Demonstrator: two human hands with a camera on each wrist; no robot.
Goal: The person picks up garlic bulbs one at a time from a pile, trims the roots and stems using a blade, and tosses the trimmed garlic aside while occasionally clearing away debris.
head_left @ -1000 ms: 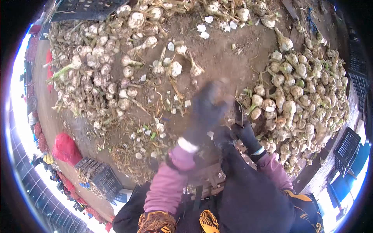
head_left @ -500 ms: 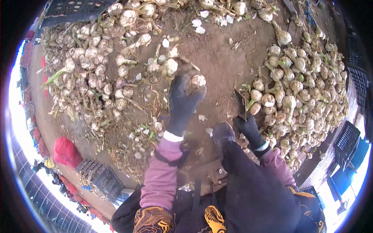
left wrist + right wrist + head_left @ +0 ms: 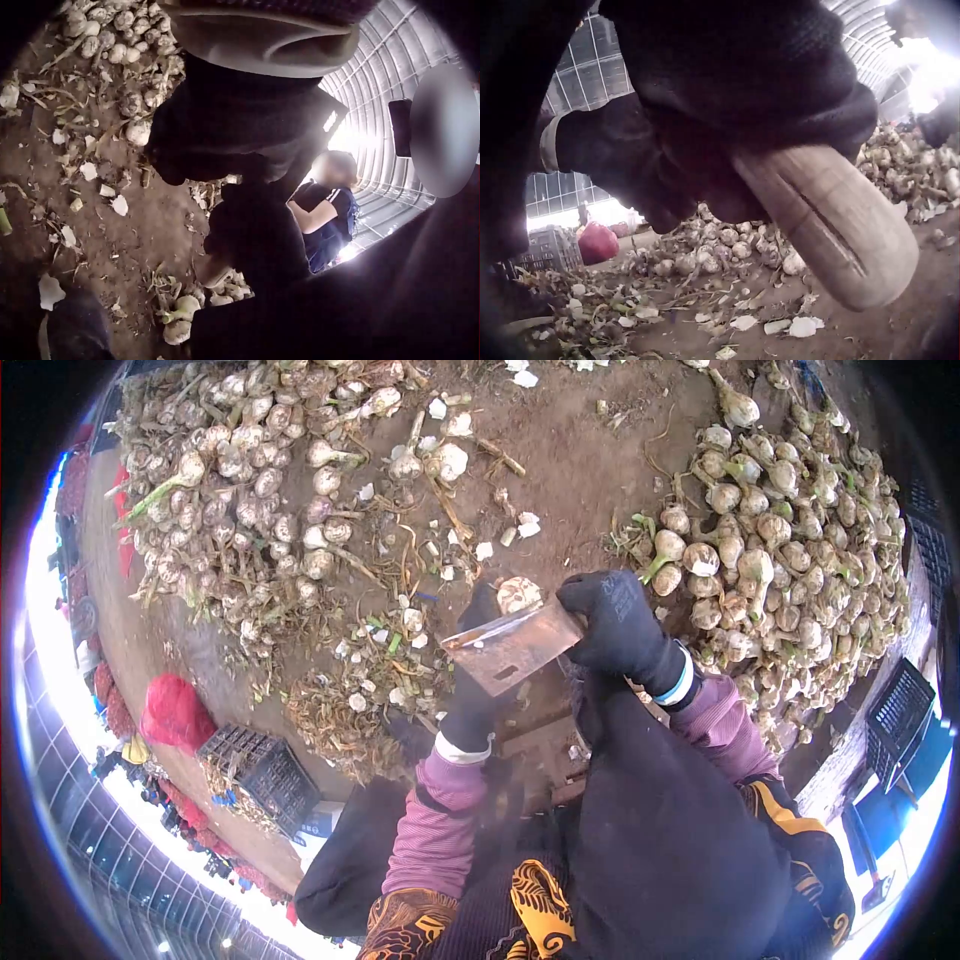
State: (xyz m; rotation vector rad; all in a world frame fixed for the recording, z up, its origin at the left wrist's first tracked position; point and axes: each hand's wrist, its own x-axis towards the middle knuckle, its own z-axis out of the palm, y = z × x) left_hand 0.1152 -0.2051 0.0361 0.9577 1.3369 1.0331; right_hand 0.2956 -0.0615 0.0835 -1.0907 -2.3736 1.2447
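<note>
In the head view my left hand (image 3: 480,606), in a dark glove, holds a garlic bulb (image 3: 518,594) with a pale, dirt-streaked skin. My gloved right hand (image 3: 618,625) grips a cleaver (image 3: 512,650), whose broad, rusty blade lies across the front of the left hand and hides much of it. The blade's upper edge is right at the bulb. Seen from the right wrist, the cleaver's rounded wooden handle (image 3: 840,225) sticks out below the curled fingers. The left wrist view shows both gloves as dark shapes close together.
A heap of garlic with stems (image 3: 240,490) lies on the left, another garlic pile (image 3: 770,570) on the right. Cut stalks and peelings (image 3: 350,700) litter the soil. At left stand a red sack (image 3: 175,715) and a crate (image 3: 258,775). A person (image 3: 326,210) is nearby.
My left hand went to the left, took hold of the garlic bulb, and drew it back toward my body. The right hand brought the cleaver up and leftward from beside the right pile to the bulb.
</note>
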